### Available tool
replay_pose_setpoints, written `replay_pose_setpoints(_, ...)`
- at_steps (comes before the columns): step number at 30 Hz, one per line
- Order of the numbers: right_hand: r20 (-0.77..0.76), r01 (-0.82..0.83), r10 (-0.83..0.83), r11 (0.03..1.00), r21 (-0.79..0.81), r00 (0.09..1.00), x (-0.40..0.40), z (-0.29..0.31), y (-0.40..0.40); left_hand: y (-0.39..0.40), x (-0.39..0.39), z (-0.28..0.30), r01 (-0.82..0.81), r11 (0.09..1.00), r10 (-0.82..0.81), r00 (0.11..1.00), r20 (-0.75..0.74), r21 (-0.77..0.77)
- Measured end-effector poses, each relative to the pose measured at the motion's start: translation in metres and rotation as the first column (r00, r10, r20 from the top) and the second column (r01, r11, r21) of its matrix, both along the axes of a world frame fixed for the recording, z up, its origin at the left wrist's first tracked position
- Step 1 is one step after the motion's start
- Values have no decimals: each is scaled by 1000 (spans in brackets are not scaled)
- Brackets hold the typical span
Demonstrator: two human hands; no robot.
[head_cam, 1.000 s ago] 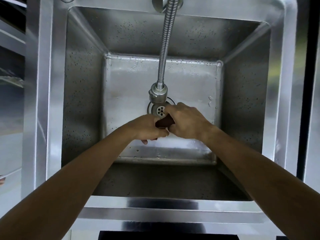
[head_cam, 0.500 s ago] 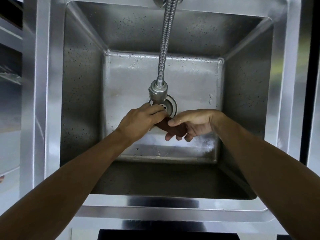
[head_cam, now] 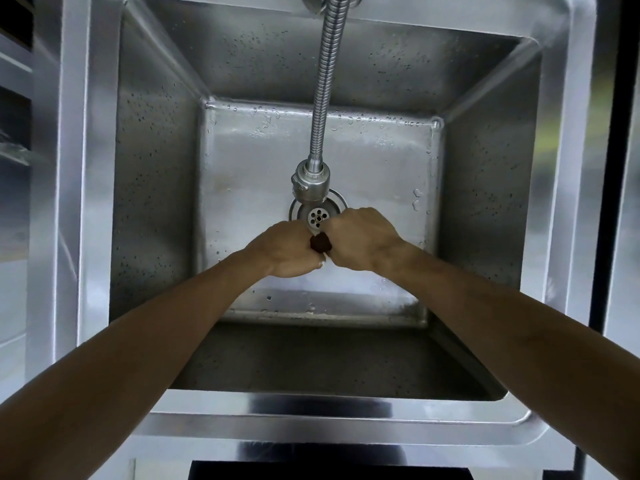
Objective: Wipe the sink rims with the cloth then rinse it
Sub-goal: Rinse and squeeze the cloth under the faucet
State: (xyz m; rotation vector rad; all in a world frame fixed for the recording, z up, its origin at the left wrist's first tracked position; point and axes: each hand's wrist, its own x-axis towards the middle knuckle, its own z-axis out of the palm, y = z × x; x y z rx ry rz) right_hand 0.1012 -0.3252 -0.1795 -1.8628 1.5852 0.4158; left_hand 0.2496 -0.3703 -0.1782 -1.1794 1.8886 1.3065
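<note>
Over the middle of the steel sink [head_cam: 93,202], both my hands are closed around a small dark brown cloth [head_cam: 320,242]. Only a bunched bit of it shows between my fists. My left hand [head_cam: 285,252] grips its left end and my right hand [head_cam: 362,239] its right end, knuckles up, the fists almost touching. They hang just in front of the drain [head_cam: 318,216], below the spray head [head_cam: 310,183] of the flexible metal hose [head_cam: 325,81]. I see no water running from the head.
The basin is deep, its walls speckled with droplets and its floor wet. Flat steel rims run along the near edge [head_cam: 329,427], the left and the right [head_cam: 568,202]. The hose hangs down from the back rim at the centre.
Half a second ago my right hand was palm-up with loosened fingers under the cloth. Now it has turned over and closed into a fist, and both hands squeeze the cloth close together.
</note>
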Motion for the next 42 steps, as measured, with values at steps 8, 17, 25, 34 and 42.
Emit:
replay_pose_setpoints(8, 105, -74, 120, 928, -364, 987, -10, -14, 5, 25, -1, 5, -539, 555, 565, 803, 188, 633)
replay_pose_setpoints(17, 129, 28, 22, 927, -374, 991, -5, -23, 12, 31, 0, 3, -541, 548, 591, 790, 162, 638)
replay_pose_setpoints(25, 267, 216, -197, 975, -45, 943, -15, 3, 23, 15, 24, 3, -332, 903, 365, 928, -80, 273)
replay_pose_setpoints(34, 307, 315, -226, 907, -280, 925, -8, -2, 54, 35, 36, -8, -168, 916, 96, 973, -209, -365)
replay_pose_setpoints(42, 359, 359, -234, 870, -338, 904, 3, 22, 59, 33, 49, 7, -203, 891, 86, 954, -288, -406)
